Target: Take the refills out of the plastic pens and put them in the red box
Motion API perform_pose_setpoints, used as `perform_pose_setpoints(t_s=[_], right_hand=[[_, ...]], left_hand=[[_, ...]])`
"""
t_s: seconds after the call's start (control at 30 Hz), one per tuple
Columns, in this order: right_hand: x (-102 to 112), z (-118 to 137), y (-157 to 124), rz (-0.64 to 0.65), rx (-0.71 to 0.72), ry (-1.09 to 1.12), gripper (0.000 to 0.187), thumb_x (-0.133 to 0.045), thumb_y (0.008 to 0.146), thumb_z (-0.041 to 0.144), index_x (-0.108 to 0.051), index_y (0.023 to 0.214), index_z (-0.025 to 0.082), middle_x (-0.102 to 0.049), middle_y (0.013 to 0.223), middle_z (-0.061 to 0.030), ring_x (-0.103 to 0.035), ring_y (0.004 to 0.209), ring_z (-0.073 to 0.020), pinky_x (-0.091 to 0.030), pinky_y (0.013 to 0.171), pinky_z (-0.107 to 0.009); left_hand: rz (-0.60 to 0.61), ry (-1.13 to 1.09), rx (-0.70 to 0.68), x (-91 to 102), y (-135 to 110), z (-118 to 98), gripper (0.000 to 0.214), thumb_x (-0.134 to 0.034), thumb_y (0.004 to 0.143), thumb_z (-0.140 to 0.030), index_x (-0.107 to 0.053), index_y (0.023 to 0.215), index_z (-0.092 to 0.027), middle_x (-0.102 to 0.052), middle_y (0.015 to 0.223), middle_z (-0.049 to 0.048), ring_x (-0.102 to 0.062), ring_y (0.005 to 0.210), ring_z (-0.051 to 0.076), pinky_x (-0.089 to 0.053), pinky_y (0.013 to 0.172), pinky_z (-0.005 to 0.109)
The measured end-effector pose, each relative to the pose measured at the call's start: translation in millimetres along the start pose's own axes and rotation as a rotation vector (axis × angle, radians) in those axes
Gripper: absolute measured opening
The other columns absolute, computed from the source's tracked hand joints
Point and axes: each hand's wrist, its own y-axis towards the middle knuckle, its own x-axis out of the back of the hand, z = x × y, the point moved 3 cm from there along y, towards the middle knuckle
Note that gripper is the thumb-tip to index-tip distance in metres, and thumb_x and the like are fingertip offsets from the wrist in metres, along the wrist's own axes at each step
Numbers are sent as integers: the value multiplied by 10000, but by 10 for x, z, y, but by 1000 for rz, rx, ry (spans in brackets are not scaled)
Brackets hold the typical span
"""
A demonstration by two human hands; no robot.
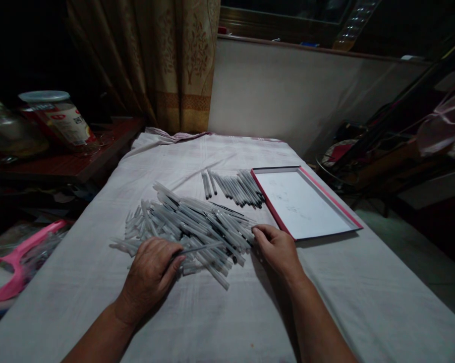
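A big loose heap of grey pen barrels and refills (191, 227) lies on the white cloth-covered table (220, 312). My left hand (152, 272) rests at the heap's near left edge, fingers closed on one thin dark refill (201, 247) that sticks out to the right. My right hand (276, 247) sits at the heap's right end, fingers curled onto the pens there; what it grips is hidden. Farther back lies a tidy row of pens (235, 186), side by side, touching the left edge of a shallow red-rimmed white box lid (306, 201).
A dark wooden shelf (72, 161) at the left holds a lidded jar (61, 121) and other containers. A pink plastic tool (19, 257) lies low at the left. A patterned curtain (174, 65) hangs behind the table. Clutter and dark furniture stand at the right.
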Motion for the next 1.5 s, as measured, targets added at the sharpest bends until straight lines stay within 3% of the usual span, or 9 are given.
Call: perform_pose_setpoints(t_s=[0.2,0.43,0.53,0.7,0.8,1.0,1.2,1.33,1.5], right_hand=[[-273,330,-218,328,46,344,225,-640,815,366,-766,818,179,-698,666,-19,-602,586,-152,-464,556,-251],[-300,337,-207,306,11,356,224,-616,803,357,-656,665,185,-570,551,22,-506,522,-121,-400,510,-232],[-134,257,-97,155,-29,366,226,-637,773,393,-650,660,198,-585,565,14,-516,528,-132,-416,511,-244],[289,43,88,-273,-174,346,269,-658,773,463,-653,707,203,-669,653,-47,-567,551,-169,-441,522,-289],[323,-51,122,-343,-198,326,279,-657,772,467,-661,744,189,-710,699,-75,-605,575,-185,-468,548,-300],[138,-132,109,-168,-110,52,275,-596,770,445,-705,708,200,-728,650,-57,-658,598,-212,-485,580,-307],[176,-109,84,-16,-97,-259,255,-564,769,380,-763,767,222,-768,737,-68,-702,693,-256,-455,637,-330],[117,89,0,-58,53,-193,304,-532,855,415,-727,749,208,-743,718,-61,-677,683,-218,-444,632,-297],[-226,368,-212,213,186,23,419,-464,923,442,-607,617,194,-573,545,1,-553,549,-139,-380,540,-242]], left_hand=[[34,-25,-4,-38,-22,-9,92,-543,971,-263,-600,1023,-212,-685,861,26,-634,809,198,-466,860,366],[56,-13,5,-55,-37,17,106,-538,973,-270,-603,1032,-210,-688,868,29,-642,833,202,-475,878,377],[34,14,29,-36,-37,48,121,-536,972,-299,-614,1021,-220,-698,864,26,-651,823,203,-484,872,376],[-38,97,54,21,-27,131,131,-532,977,-328,-605,1014,-226,-715,866,37,-664,823,222,-486,823,375],[-53,112,53,28,-20,149,130,-529,983,-334,-594,1023,-230,-717,869,37,-664,816,222,-484,812,370],[-51,106,30,19,-14,103,128,-523,989,-327,-583,1030,-221,-711,858,34,-662,803,214,-479,804,356],[-45,84,21,21,2,69,117,-521,990,-311,-587,1022,-220,-709,854,32,-651,791,206,-478,798,349],[-28,50,17,-3,19,15,116,-520,987,-297,-593,1019,-213,-707,856,31,-649,790,202,-479,825,356],[2,20,-1,-41,24,-65,124,-506,999,-301,-589,1026,-214,-697,851,24,-642,803,197,-473,862,362]])
